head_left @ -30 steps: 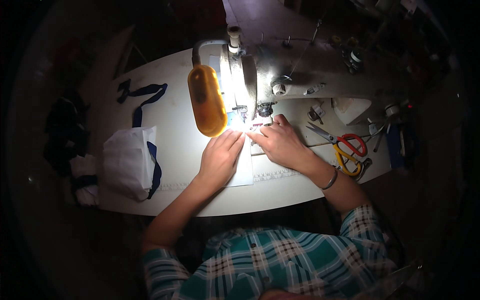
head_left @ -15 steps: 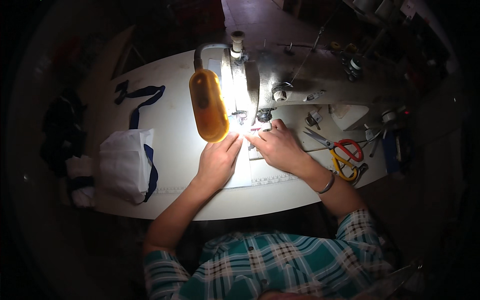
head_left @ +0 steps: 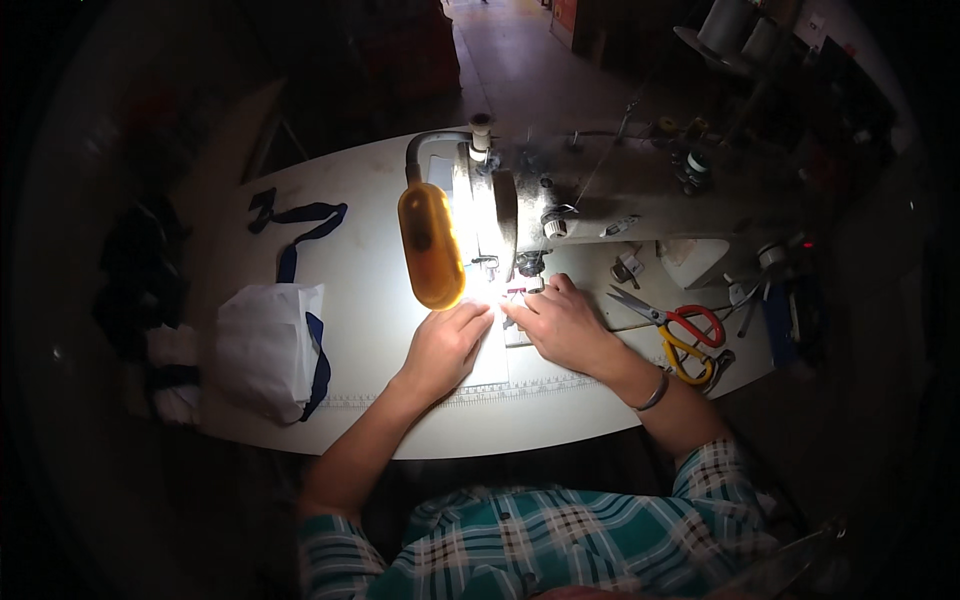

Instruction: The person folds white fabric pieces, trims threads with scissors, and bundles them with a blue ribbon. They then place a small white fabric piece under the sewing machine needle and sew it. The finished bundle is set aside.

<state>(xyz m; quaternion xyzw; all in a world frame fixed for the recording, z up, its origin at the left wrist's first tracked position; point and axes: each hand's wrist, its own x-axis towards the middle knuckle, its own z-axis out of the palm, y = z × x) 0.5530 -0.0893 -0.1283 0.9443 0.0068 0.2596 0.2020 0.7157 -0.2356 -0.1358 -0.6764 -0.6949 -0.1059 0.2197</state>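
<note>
Under the sewing machine's (head_left: 495,215) lit needle area lies a piece of white cloth (head_left: 490,366). My left hand (head_left: 447,347) rests on it from the left, fingers drawn together and fingertips close to the presser foot. From the right, my right hand (head_left: 568,326) has thumb and index finger at the cloth's edge beside the needle, its other fingers curled. Both hands look closed on the cloth, with their fingertips almost meeting. Glare washes out the cloth under the needle. A small reddish strip (head_left: 516,290) shows near the right fingertips.
An amber lamp (head_left: 432,247) hangs over the table left of the needle. Scissors (head_left: 690,340) with red and yellow handles lie right of my right hand. Folded white cloth (head_left: 265,350) with a navy strap (head_left: 290,255) lies left. A ruler strip (head_left: 540,387) runs along the front.
The whole view has shifted, so the table and machine sit lower in the picture and more floor shows behind. Both hands keep about the same place at the needle.
</note>
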